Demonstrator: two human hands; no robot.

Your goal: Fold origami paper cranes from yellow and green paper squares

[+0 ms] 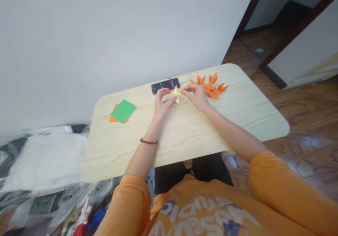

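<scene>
A small yellow origami paper figure (176, 94) with pointed tips is held above the middle of the table. My left hand (164, 100) is closed on its left side, thumb at the lower part. From the right, my right hand (195, 94) pinches at the figure's edge with thumb and forefinger. Just beyond my left hand lies a dark phone (166, 85) with its screen lit. Several orange folded paper cranes (211, 86) are piled beside my right hand.
The pale wooden table (126, 151) has rounded corners and its far edge by the wall. A green paper sheet (123, 111) lies over orange paper (113, 119) at the left. A thin cable (186, 81) runs from the phone. Plastic-wrapped items (50, 158) stand left of the table.
</scene>
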